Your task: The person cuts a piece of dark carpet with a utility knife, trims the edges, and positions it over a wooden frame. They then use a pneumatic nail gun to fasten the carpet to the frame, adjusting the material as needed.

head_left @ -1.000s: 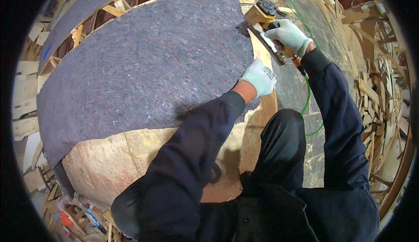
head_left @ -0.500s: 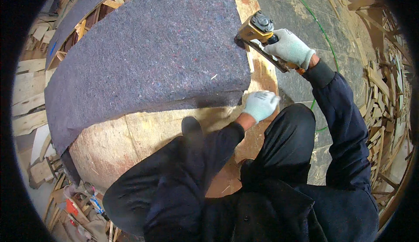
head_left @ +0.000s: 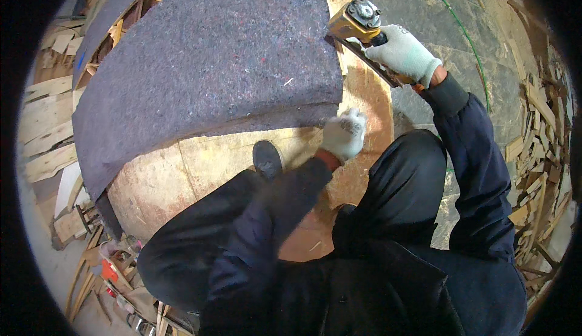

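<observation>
A grey felt sheet (head_left: pixel 212 57) with coloured flecks covers much of a curved plywood panel (head_left: pixel 154 178). My left hand (head_left: pixel 344 135), in a pale knitted glove, is closed at the sheet's near right corner, its fingers curled against the edge; the fingertips are partly hidden. My right hand (head_left: pixel 407 52), gloved the same way, is wrapped round the handle of a yellow and black air stapler (head_left: pixel 356 22). The stapler's nose is at the felt's right edge, and its long magazine slants down to the right over the bare wood strip (head_left: pixel 371 103).
A green hose (head_left: pixel 459 26) runs across the dark floor (head_left: pixel 436 75) on the right. Scrap wood (head_left: pixel 539 166) lies heaped at the far right, with more boards (head_left: pixel 50 124) at the left. My shoe (head_left: pixel 267 157) is beside the felt's near edge.
My left hand has moved slightly left and up along the felt's corner, its fingers more curled. The right hand keeps the stapler by the felt's right edge. The view has shifted a little.
</observation>
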`<state>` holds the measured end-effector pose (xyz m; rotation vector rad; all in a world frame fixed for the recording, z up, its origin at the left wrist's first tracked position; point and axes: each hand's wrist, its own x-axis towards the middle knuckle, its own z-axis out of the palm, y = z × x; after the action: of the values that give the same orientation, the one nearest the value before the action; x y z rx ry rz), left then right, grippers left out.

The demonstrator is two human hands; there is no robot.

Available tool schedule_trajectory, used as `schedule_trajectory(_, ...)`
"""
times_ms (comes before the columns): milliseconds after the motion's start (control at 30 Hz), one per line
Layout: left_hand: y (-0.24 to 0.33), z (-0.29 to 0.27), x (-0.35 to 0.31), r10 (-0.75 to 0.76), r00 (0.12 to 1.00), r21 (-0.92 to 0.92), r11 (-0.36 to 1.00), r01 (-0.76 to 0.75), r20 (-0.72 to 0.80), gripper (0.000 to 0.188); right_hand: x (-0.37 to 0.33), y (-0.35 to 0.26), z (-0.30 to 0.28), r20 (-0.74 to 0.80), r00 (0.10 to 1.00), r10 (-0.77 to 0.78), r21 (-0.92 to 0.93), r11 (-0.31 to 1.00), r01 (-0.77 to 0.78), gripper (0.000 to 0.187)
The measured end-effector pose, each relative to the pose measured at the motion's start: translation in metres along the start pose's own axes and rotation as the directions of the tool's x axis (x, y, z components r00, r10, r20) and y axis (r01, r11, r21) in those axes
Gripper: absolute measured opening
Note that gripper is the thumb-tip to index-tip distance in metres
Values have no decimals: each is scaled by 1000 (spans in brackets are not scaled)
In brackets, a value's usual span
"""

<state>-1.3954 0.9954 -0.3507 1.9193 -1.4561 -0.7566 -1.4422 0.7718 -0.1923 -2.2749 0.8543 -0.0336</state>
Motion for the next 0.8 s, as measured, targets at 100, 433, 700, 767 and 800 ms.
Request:
schedule_trajectory(100, -5, -31, 15, 217, 946, 621, 714, -323, 243, 16, 0, 3, 4, 16, 997, 69, 74, 995, -71, 35)
schedule_trajectory(433, -38, -26, 44, 389, 891, 476, 753, -454, 235, 10, -24, -5, -10, 40, 997, 68, 220, 973, -75, 38)
schedule_trajectory(700, -13, 118, -53, 367, 845, -14, 920, -393, 389, 24, -62, -20, -30, 113, 991, 70, 119, 989, -84, 40)
schedule_trajectory(767, -9, 131, -58, 270, 891, 27, 953, -300, 366, 23, -71, -16, -28, 83, 988, 133, 87, 986, -140, 40)
schedule_trajectory(800, -11, 125, -54, 270, 912, 36, 955, -295, 309, 21, -73, -13, -27, 43, 996, 79, 88, 993, -83, 39)
